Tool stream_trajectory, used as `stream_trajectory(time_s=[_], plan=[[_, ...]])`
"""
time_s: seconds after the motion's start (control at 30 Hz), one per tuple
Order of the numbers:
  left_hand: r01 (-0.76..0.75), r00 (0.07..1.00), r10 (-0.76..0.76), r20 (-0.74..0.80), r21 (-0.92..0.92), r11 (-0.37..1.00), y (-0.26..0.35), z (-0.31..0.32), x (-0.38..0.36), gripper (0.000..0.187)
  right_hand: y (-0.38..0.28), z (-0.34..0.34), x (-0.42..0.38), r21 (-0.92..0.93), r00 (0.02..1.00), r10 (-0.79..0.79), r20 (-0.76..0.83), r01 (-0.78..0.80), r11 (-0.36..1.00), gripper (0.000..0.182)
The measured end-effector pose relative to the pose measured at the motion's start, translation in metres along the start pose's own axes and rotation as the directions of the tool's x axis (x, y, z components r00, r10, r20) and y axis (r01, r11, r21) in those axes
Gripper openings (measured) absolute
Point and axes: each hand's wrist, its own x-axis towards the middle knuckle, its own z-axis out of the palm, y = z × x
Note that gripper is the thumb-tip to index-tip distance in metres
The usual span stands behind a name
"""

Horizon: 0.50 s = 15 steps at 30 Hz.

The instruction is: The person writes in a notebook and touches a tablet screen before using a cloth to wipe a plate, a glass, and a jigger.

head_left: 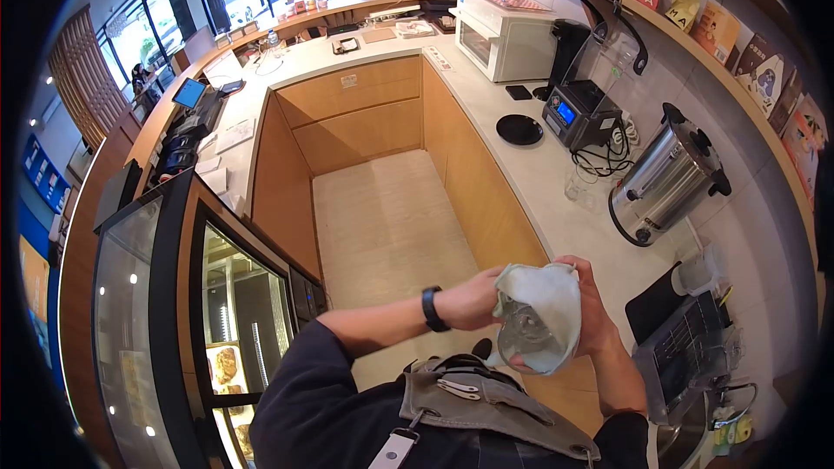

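Observation:
A pale green cloth (547,295) is draped around a clear glass (523,330) in front of my chest. The glass is tilted, with its round end toward me. My left hand (473,300), below a black wristband, grips the cloth from the left; its fingertips are hidden behind the fabric. My right hand (593,313) wraps around the cloth and glass from the right. Some of its fingertips show pinkish through the glass near the bottom. Both hands are above the floor, beside the edge of the right counter (565,234).
On the right counter stand a steel urn (665,182), a blender base (580,117), a black round plate (519,129) and a white oven (499,39). A dark drying rack (691,356) is near my right elbow. A glass display case (130,295) stands on my left.

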Motion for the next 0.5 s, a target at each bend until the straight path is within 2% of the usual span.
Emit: stream_trajectory(time_s=[0.03,0.13,0.17,0.2,0.23,0.27,0.33,0.37,0.43,0.47,0.5], plan=[[0.092,0.996,-0.092,-0.001,0.101,0.991,0.014,-0.006,-0.003,0.045,0.003,0.003,-0.004,0.04,0.999,-0.03,-0.041,0.031,0.999,0.09],[0.098,0.992,-0.098,0.077,-0.001,0.995,0.073,0.015,-0.03,0.038,0.007,0.01,-0.012,0.061,0.975,-0.069,-0.21,0.083,0.995,0.095],[0.103,0.951,-0.045,0.306,-0.176,0.979,0.067,-0.021,-0.024,0.043,0.009,0.016,-0.009,0.047,0.952,-0.077,-0.295,0.095,0.994,0.097],[-0.08,0.977,0.127,0.173,-0.259,0.963,0.042,-0.03,-0.013,0.045,0.012,0.022,-0.005,0.035,0.921,-0.086,-0.379,0.107,0.994,0.098],[-0.264,0.958,0.284,0.023,-0.309,0.914,0.001,-0.027,0.001,0.047,0.018,0.029,0.0,0.018,0.883,-0.086,-0.462,0.106,0.994,0.1],[-0.446,0.895,0.428,-0.129,-0.324,0.835,-0.04,-0.024,0.014,0.05,0.023,0.037,0.006,-0.001,0.842,-0.087,-0.532,0.102,0.995,0.102],[-0.628,0.773,0.632,-0.05,-0.196,0.753,-0.116,-0.02,0.032,0.06,0.033,0.053,0.023,-0.04,0.754,-0.112,-0.647,0.113,0.993,0.105],[-0.608,0.776,0.63,-0.029,-0.298,0.736,-0.093,0.006,0.026,0.068,0.037,0.061,0.031,-0.047,0.714,-0.138,-0.686,0.146,0.988,0.107],[-0.371,0.773,0.601,0.204,-0.623,0.688,-0.076,-0.04,0.044,0.074,0.045,0.081,0.046,-0.063,0.626,-0.22,-0.748,0.264,0.963,0.109],[-0.539,0.801,0.598,0.006,-0.426,0.727,-0.073,-0.036,0.042,0.073,0.048,0.086,0.044,-0.059,0.653,-0.215,-0.726,0.253,0.966,0.109],[-0.599,0.797,0.569,-0.201,-0.144,0.788,-0.07,-0.031,0.041,0.072,0.051,0.091,0.04,-0.06,0.681,-0.215,-0.7,0.244,0.968,0.109]])
